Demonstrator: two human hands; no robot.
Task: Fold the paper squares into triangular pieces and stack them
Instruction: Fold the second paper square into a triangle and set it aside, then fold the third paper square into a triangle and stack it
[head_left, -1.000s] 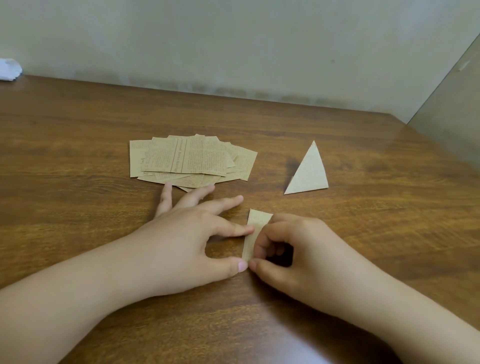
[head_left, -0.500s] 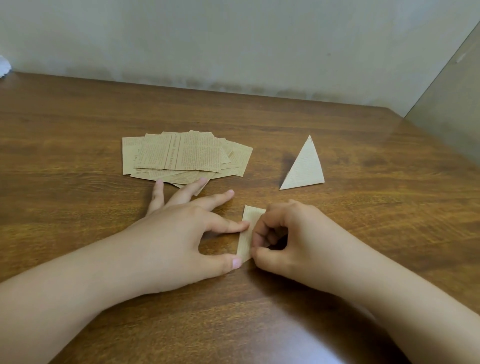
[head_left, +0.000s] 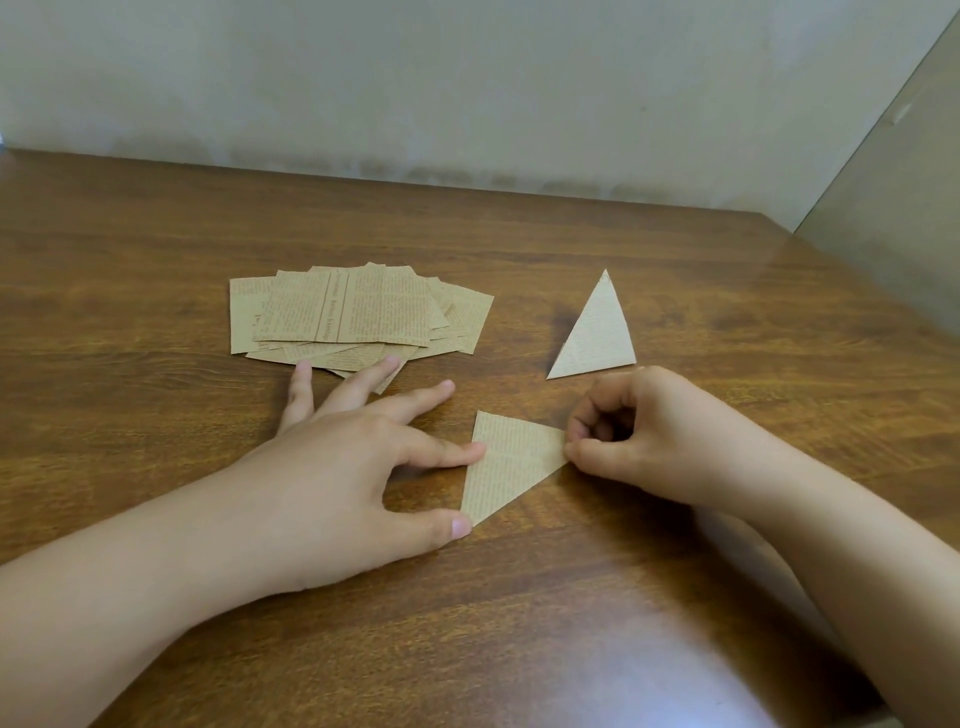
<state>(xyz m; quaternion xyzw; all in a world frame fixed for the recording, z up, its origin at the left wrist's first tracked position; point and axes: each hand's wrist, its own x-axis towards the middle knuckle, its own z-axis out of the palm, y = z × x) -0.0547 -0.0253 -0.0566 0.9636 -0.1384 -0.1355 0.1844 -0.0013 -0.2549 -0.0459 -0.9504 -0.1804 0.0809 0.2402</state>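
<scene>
A folded triangle (head_left: 506, 465) lies flat on the table (head_left: 156, 234), the left hand (head_left: 332, 467) spread, its index and thumb tips touching one edge, the right hand (head_left: 644, 431) pinching the opposite corner. Squares (head_left: 358, 317) and another triangle (head_left: 595, 330) lie beyond.

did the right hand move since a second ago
Yes. The right hand slid rightward, away from the left hand, uncovering the folded triangle; it now sits below the finished triangle.
</scene>
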